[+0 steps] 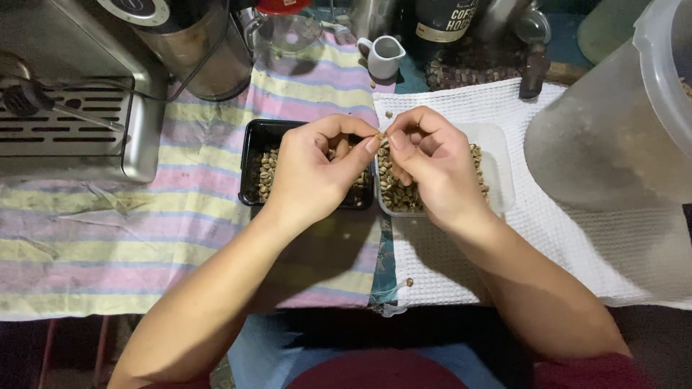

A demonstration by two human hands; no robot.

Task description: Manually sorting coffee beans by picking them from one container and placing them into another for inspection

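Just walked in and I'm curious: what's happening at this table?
A person is working over two small trays of pale green beans. The left hand and right hand meet above the gap between the black tray and the clear tray, fingertips pinching what looks like a single bean. Both trays hold beans. One stray bean lies on the white towel. An espresso machine stands at the left.

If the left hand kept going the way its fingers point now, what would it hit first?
Its left hand points rightward at the right hand; the fingertips nearly meet around a small bean, so the bean and the right thumb would likely come first. Depth is hard to judge.
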